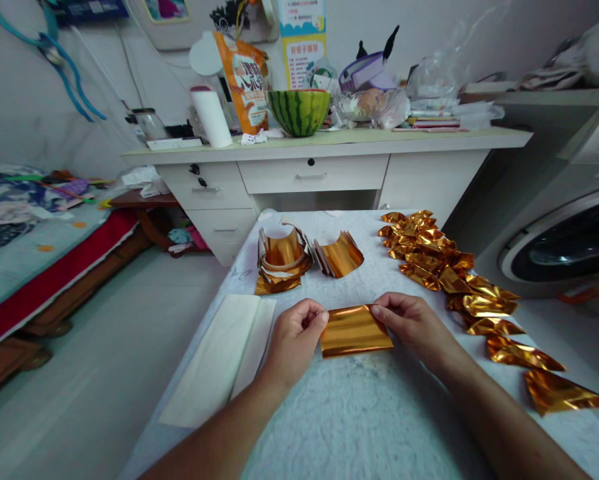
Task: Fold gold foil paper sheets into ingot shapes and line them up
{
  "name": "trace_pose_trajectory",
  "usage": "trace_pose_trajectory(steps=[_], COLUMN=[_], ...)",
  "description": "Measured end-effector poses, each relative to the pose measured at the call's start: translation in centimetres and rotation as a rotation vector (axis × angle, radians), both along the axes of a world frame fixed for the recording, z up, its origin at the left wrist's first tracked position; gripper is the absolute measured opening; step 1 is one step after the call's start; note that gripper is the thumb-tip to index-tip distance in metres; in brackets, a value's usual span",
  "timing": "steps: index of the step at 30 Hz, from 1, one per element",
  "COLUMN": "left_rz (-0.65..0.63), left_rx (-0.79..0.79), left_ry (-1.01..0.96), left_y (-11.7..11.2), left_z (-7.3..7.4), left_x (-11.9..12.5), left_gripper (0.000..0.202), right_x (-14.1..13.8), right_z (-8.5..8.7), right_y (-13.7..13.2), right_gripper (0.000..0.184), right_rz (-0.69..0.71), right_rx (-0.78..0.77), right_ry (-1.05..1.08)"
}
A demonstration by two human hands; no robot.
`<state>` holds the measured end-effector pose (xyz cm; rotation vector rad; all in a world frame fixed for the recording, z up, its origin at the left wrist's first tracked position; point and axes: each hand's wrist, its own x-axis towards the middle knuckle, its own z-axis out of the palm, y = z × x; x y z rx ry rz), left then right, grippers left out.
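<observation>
A sheet of shiny gold foil paper [357, 331] is stretched between my two hands, just above the cloth-covered table. My left hand [298, 337] pinches its upper left corner between thumb and fingers. At the upper right corner, my right hand [412, 327] grips it the same way. Beyond the sheet lie a curled stack of gold foil [342, 255] and a larger rolled bundle of gold foil [283, 257]. Several folded gold foil pieces [429, 250] with pointed ends run in a line down the table's right side. White paper sheets [214, 353] lie left of my left hand.
Behind the table [324, 427] stands a white desk [299, 152] holding a halved watermelon [299, 110], an orange snack bag [247, 83] and a paper roll [211, 117]. A washing machine [569, 180] is at the right, a bed [39, 267] at the left.
</observation>
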<state>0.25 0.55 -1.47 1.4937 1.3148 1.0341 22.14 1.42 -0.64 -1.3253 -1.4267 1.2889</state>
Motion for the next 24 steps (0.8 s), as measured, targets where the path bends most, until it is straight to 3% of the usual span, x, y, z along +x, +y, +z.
trace_pose_trajectory(steps=[4,9,13,24], left_rz=[0.003,-0.037,-0.039,-0.044], left_rx=[0.005,0.123,0.223,0.229], left_ry=[0.118,0.475,0.701,0.809], left_y=[-0.2,-0.1,0.1,0.4], left_z=[-0.1,0.0,0.1,-0.1], left_x=[0.2,0.5,0.7,0.8], left_gripper=[0.018,0.015,0.014,0.011], right_x=[-0.3,-0.7,-1.1,-1.8], right_z=[-0.2,-0.6,-0.7,-0.2], right_y=[-0.1,-0.2,-0.3,-0.3], right_gripper=[0.026,0.022,0.021,0.020], right_rz=[-0.008,-0.048,-0.041,-0.023], right_rx=[0.036,0.185,0.239,0.233], right_ry=[-0.219,-0.612,-0.781,-0.993])
